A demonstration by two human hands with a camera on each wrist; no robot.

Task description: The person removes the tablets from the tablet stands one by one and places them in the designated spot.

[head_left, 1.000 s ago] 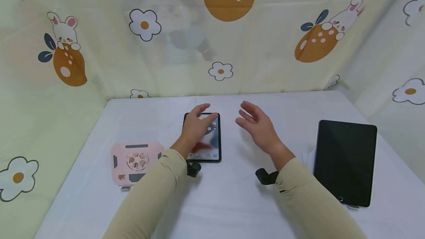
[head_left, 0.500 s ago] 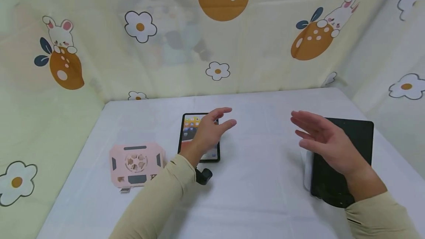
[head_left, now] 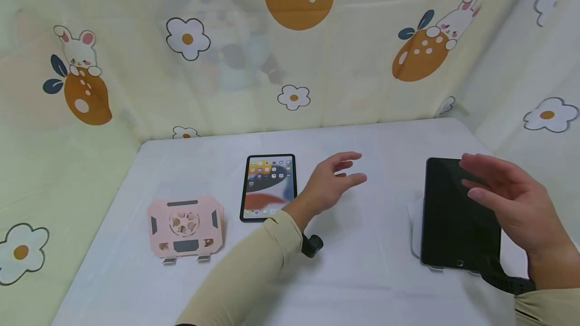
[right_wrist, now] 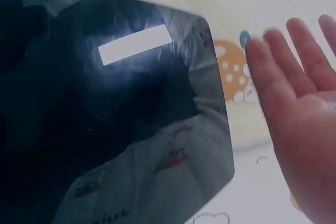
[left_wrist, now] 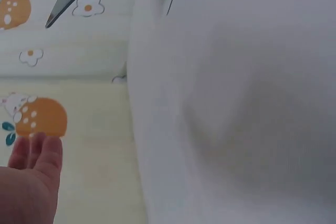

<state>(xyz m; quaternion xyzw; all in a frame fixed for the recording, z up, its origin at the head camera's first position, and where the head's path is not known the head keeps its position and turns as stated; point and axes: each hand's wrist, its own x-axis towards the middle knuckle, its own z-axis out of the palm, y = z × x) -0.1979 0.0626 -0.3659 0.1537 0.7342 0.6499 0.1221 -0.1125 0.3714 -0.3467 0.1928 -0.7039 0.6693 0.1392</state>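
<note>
My left hand (head_left: pixel 328 180) hovers over the white table, fingers loosely bent and apart from the thumb, holding nothing. Just left of it lies a smaller tablet (head_left: pixel 269 185) with its screen lit and app icons showing. At the right, my right hand (head_left: pixel 516 200) is raised over the right side of a large black tablet (head_left: pixel 457 220), whose screen is dark. In the right wrist view that tablet (right_wrist: pixel 121 103) shows a bright reflection, and the right hand (right_wrist: pixel 302 98) has its fingers extended, apart from the tablet's edge.
A pink tablet stand (head_left: pixel 186 225) with a round cutout lies at the left of the table (head_left: pixel 362 275). Under the large tablet's left edge a white support (head_left: pixel 416 228) shows. A patterned curtain (head_left: pixel 226 104) hangs behind the table's back edge.
Both hands have moved to the right. The left hand has left the area over the lit tablet, and the right hand has come over to the large black tablet.
</note>
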